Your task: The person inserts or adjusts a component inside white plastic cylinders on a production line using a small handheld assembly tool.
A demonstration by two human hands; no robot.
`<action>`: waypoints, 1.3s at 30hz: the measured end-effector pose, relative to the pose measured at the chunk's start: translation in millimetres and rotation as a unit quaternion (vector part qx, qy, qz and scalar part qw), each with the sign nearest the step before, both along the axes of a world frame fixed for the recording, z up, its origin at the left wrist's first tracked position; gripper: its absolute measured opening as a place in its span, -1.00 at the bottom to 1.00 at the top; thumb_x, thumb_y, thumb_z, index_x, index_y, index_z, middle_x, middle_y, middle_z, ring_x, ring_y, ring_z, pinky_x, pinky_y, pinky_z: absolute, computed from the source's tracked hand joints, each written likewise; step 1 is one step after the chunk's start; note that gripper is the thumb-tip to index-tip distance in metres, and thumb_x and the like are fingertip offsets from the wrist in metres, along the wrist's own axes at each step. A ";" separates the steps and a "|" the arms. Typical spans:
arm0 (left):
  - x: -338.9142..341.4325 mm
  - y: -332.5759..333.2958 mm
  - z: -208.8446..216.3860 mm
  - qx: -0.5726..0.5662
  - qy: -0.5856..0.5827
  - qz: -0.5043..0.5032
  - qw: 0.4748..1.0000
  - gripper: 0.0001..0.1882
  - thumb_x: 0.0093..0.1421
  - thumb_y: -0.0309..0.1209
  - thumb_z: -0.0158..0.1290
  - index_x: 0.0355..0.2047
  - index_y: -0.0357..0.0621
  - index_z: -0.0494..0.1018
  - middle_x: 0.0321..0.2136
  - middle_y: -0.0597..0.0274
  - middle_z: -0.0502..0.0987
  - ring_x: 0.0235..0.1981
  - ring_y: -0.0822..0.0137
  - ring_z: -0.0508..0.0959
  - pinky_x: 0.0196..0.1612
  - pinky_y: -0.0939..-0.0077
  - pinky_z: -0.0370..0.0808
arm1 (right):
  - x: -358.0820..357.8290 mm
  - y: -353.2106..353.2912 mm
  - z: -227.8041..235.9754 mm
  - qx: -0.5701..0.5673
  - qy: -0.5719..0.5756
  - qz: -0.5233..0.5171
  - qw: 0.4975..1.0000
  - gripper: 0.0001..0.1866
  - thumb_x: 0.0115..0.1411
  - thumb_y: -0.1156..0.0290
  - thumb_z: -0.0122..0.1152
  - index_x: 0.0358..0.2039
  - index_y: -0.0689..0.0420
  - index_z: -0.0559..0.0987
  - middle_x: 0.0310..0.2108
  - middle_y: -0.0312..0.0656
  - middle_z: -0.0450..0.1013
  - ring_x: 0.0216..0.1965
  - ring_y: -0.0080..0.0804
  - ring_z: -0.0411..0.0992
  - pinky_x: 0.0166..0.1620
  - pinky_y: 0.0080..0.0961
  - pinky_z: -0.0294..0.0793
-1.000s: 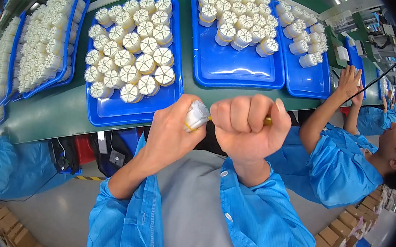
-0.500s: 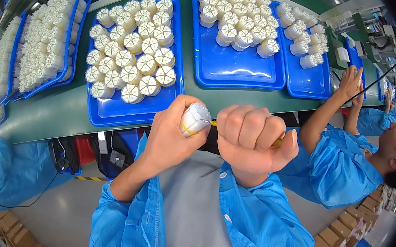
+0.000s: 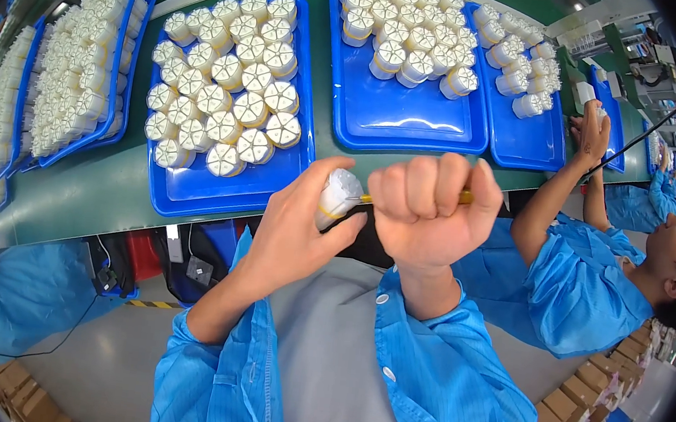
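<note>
1. Two grips met close together in the head view: the left hand (image 3: 295,225) and, just to its right, the right hand (image 3: 430,211), both near the front edge of the green worktable (image 3: 65,217)
2. Between its thumb and curled fingers the left hand held a white cylinder (image 3: 336,196), index finger above and thumb below, the grip narrowed to the piece; a yellow band (image 3: 327,212) circled its side
3. From the right fist, the cylinder lay to the left, tilted, its long axis slanting from lower left toward upper right, so that its pale end face (image 3: 346,184) looked upward and somewhat toward that fist
4. Closed in a tight fist, the right hand held a yellow-handled tool (image 3: 366,199) with a thin shaft; its long axis ran roughly left to right, across the cylinder's slant, and its back end showed beside the thumb
5. At the end face the tool's tip came in from the right, but whether it was inserted or merely touching was too small to tell
6. Beyond the left hand, the nearer blue tray (image 3: 212,198) bore more banded cylinders (image 3: 227,72); another blue tray (image 3: 410,113) lay beyond the right hand, with similar pieces at its far part
</note>
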State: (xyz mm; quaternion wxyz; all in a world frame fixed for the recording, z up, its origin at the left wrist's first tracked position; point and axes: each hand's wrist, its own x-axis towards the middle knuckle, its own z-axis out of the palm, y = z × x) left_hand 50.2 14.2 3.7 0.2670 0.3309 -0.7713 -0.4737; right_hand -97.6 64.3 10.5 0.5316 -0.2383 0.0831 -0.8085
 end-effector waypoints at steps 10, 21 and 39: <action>3.2 6.3 10.4 0.152 0.044 0.023 0.987 -0.59 -0.01 -0.54 0.22 -0.14 -0.23 0.36 -0.41 0.10 0.57 -0.40 0.23 0.61 -0.31 0.43 0.51 | 4.9 9.2 11.3 -0.096 0.094 -0.067 0.989 -0.46 0.37 -0.01 -0.32 -0.70 0.04 0.16 -0.75 -0.37 0.09 -0.71 -0.48 -0.04 -0.53 -0.41 0.00; 3.9 3.9 0.7 -0.017 -0.029 0.018 0.999 -0.61 -0.04 -0.56 0.20 -0.16 -0.23 0.39 -0.42 -0.04 0.56 -0.40 -0.03 0.62 -0.37 0.28 0.53 | 13.9 4.3 5.2 -0.070 0.096 -0.051 0.992 -0.48 0.38 0.09 -0.31 -0.71 0.03 0.12 -0.77 -0.37 0.05 -0.70 -0.50 -0.08 -0.53 -0.44 0.00; 10.2 5.6 6.6 0.133 0.027 0.025 0.990 -0.61 0.01 -0.54 0.22 -0.16 -0.22 0.34 -0.38 0.12 0.56 -0.35 0.33 0.59 -0.28 0.43 0.50 | 13.5 3.8 6.3 -0.099 0.096 -0.046 0.989 -0.47 0.37 0.02 -0.31 -0.69 0.05 0.16 -0.75 -0.37 0.09 -0.71 -0.49 -0.07 -0.52 -0.42 0.00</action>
